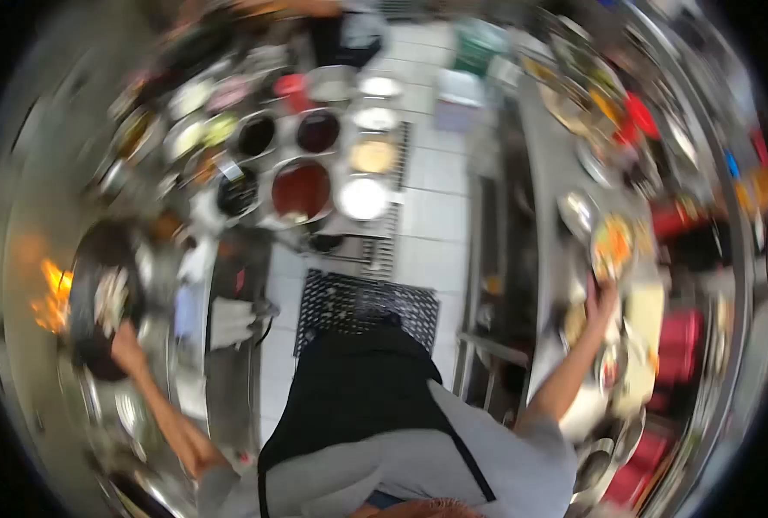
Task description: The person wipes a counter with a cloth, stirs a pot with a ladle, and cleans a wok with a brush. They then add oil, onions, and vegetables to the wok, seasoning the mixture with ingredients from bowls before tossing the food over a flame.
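Note:
At the left, a dark wok point(99, 250) sits at the stove with flames beside its outer side. Pale food point(111, 298) lies in it, too blurred to identify. My left hand point(126, 350) is closed at the wok's near edge; the exact grip is smeared. On the right, over the steel counter, my right hand point(604, 300) closes on the near rim of a bowl of food point(613, 246) with orange and yellow pieces. Something dark and reddish shows by its fingers, too blurred to name. A shiny metal bowl point(576, 214) is just beyond.
Several sauce pots, including one of red sauce point(301, 190), stand ahead to the left. Flames point(53, 298) rise beside the wok. A black perforated mat point(366, 298) covers tiles before me. Another person point(349, 30) stands at the far end. Pale boards point(643, 324) lie on the right counter.

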Demonstrator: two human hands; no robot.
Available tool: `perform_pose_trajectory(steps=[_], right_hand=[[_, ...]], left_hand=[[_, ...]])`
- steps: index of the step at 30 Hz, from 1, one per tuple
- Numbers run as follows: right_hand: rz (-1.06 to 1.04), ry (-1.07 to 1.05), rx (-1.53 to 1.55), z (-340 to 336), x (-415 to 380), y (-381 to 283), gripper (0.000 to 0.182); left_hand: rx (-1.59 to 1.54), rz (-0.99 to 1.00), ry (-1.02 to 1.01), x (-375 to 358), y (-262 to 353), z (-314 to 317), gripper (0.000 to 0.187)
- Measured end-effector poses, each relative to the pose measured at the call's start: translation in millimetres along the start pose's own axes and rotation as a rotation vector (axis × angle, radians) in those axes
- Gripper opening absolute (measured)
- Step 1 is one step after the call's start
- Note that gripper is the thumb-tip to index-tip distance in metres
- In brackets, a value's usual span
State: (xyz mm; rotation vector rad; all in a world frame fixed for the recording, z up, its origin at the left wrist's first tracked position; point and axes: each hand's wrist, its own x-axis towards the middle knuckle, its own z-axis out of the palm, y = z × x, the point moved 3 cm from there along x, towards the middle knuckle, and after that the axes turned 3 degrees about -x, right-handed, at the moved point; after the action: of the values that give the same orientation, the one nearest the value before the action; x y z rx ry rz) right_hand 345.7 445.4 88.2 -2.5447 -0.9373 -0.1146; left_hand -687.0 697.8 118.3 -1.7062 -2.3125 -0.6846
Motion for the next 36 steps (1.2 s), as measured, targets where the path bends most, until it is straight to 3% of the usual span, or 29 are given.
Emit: perform_pose_trajectory(steps=[1,2,3,4,5,6,7,9,11,12,13,14,15,19,21,23,25,26,29,32,34,36], right_hand=[[0.065,-0.070,0.352,-4,-22,-43,0.020],[0.149,-0.011,0.925,19,-29,-53,0.025],[0.188,-0.136,0.799,24,-35,-71,0.031],[0.663,-0.182,1.548,49,-31,-80,0.032],[0.408,-0.429,1.540,39,-48,-138,0.012],[0.417,-0.798,1.464,51,-42,-145,0.012],[0.381,-0.884,1.450,69,-41,-172,0.012],[0.408,-0.778,1.573,96,-66,-219,0.012],[0.419,-0.982,1.610,92,-89,-288,0.031],[0.321,-0.926,1.404,97,-96,-308,0.050],[0.226,-1.002,1.407,95,-107,-344,0.036],[0.242,-1.108,1.349,105,-109,-366,0.054],[0.248,-1.104,1.405,100,-131,-412,0.057],[0.084,-1.406,1.357,138,-166,-520,0.065],[0.057,-1.487,1.354,155,-190,-566,0.053],[-0.107,-1.520,1.284,130,-228,-612,0.049],[-0.139,-1.465,1.244,117,-256,-644,0.047],[-0.275,-1.447,1.105,109,-264,-662,0.043],[-0.332,-1.497,1.138,118,-298,-727,0.033],[-0.671,-1.398,1.104,103,-351,-803,0.042],[-0.879,-1.249,1.084,92,-392,-838,0.050],[-1.198,-1.073,1.150,110,-419,-882,0.057]], left_hand=[[0.010,-0.247,-0.048,-8,52,-25,0.035],[-0.047,-0.051,0.080,-13,41,-18,0.031],[0.144,0.124,0.041,-11,46,-22,0.035],[-0.032,-0.181,0.086,-12,59,-29,0.040],[0.003,-0.156,0.054,-11,73,-40,0.047],[0.016,-0.166,0.029,-8,48,-22,0.044],[-0.030,-0.182,0.110,-14,71,-39,0.042],[-0.125,-0.180,0.180,-21,112,-81,0.037],[-0.078,-0.206,0.199,-16,117,-97,0.035],[-0.043,-0.207,0.210,-19,114,-103,0.033],[-0.072,-0.138,0.202,-13,119,-109,0.027],[-0.113,-0.152,0.213,-6,109,-98,0.025],[-0.117,-0.145,0.262,5,91,-76,0.026],[-0.132,-0.367,0.161,48,22,10,0.036],[-0.102,-0.381,0.092,37,12,27,0.035],[-0.021,-0.207,0.123,-11,42,5,0.034],[-0.218,-0.123,0.069,-56,66,-32,0.034],[-0.178,-0.143,0.144,-51,51,-33,0.034],[-0.271,-0.244,0.183,-29,25,-59,0.032],[-0.289,-0.143,0.258,-24,36,-57,0.032],[-0.259,-0.168,0.066,-49,70,-61,0.031],[-0.260,-0.173,0.077,-59,78,-56,0.032]])
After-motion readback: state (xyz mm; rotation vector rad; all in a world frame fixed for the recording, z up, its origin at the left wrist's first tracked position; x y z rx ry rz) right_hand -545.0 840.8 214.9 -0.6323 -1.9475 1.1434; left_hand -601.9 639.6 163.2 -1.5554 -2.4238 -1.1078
